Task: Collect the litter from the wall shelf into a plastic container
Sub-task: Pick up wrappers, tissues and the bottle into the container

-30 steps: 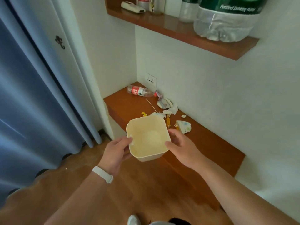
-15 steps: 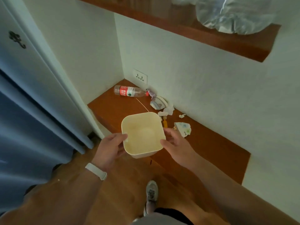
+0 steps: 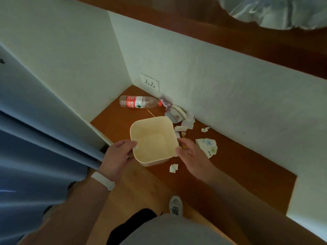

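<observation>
Holding a cream plastic container (image 3: 153,139) over the front edge of the lower wall shelf (image 3: 247,170), the person grips it from both sides: the left hand (image 3: 118,155) pinches the near-left rim with thumb inside and fingers curled beneath, while the right hand (image 3: 192,157) closes on the right wall. The container looks empty, so collection seems not yet begun; this appears to be the positioning step. Litter lies scattered on the shelf: a clear plastic bottle (image 3: 139,102) with a red label on its side near the corner below the wall socket (image 3: 150,82), crumpled wrappers (image 3: 175,113) against the wall, torn tissue scraps (image 3: 185,123), a printed paper piece (image 3: 208,146) just beside the right hand, and a small scrap (image 3: 173,168) near the shelf's front edge. Next, one hand probably needs to let go, likely the right, to pick the nearest paper while the left steadies the container.
</observation>
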### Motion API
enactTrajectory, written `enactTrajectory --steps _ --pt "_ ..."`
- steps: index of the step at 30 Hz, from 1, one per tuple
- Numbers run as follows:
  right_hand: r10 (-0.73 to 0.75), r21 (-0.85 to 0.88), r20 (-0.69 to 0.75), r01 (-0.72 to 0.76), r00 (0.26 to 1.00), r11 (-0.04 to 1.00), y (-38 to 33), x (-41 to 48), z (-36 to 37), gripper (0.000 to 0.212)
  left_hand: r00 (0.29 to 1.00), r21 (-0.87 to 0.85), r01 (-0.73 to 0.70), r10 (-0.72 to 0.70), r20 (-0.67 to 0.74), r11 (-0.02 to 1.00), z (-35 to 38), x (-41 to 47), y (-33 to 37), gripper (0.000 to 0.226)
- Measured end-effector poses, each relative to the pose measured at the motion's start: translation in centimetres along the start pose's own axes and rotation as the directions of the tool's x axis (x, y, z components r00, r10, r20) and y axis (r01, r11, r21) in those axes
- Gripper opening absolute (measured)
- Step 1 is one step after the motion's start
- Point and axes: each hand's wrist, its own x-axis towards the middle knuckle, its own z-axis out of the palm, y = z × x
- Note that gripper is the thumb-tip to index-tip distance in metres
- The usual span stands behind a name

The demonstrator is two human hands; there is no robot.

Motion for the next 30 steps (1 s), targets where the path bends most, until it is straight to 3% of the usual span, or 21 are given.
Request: enactTrajectory --steps 6,11,14,21,30 --pt "0.166 0.011 -0.187 -0.167 0.968 0.986 4.1 0.7 -1.6 0.039 0.998 0.034 0.025 -0.027 0.053 0.999 1.3 3.0 1.2 0.018" --pt "0.298 -0.142 -0.355 -0.366 0.886 0.92 7.4 1.1 -2.2 0.023 0.993 0.039 0.043 -0.047 0.105 0.998 2.3 4.8 2.3 0.009" --pt "0.356 -0.221 -0.376 -0.456 0.855 0.862 9.5 1.6 -1.7 0.033 0.988 0.092 0.042 -0.055 0.143 0.995 2.2 6.2 3.0 0.011" --pt "0.364 -0.339 -0.435 -0.524 0.824 0.781 11.3 3.4 0.6 0.038 0.979 0.159 0.032 -0.063 0.195 0.987 1.8 8.7 4.2 0.011" --pt "0.39 -0.285 -0.508 -0.577 0.768 0.766 10.9 4.8 2.5 0.031 0.974 0.189 0.044 -0.084 0.212 0.981 0.7 10.9 4.6 0.009"
